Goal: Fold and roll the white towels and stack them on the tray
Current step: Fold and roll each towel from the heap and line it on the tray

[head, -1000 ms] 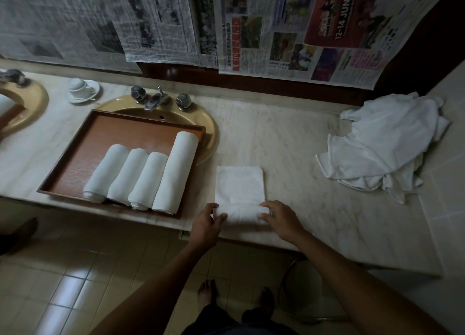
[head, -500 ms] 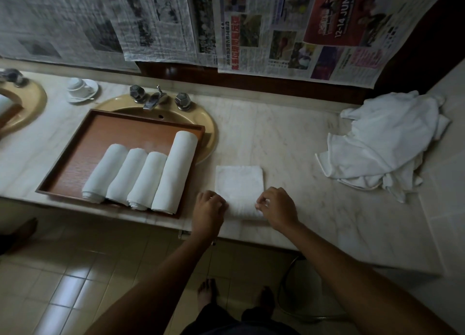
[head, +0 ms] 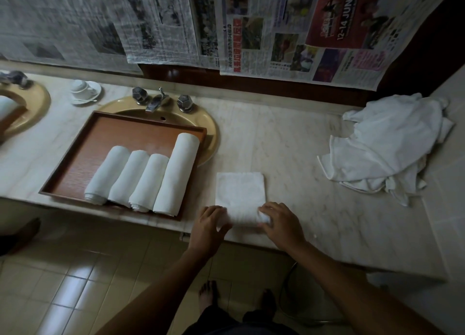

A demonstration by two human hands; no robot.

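Nearest to the person, at 6 o'clock on the counter (head: 314, 173), the left hand (head: 210, 222) and the right hand (head: 281, 222) sit on the two near corners of the folded towel (head: 240, 193). The fingers of both hands curl over the near edge, where a small roll seems to begin, so both hands grip the cloth; the dim light does not show how thick this roll is. The step in hand is probably the rolling, away from the body toward 12 o'clock. To do it well, the two hands should push forward together with the same pressure, so the roll stays straight and tight and does not become a cone; the side edges should stay in line with each other. The towel lies flat, just beside the tray (head: 83, 156), not touching it as far as can be seen. At 10 o'clock, the tray holds four rolls (head: 141, 178), side by side and touching, the right one longer than the others. It rests over the sink (head: 206, 133). At 2 o'clock, well apart, a pile (head: 387, 146) of loose white towels waits, so the task looks about half done.
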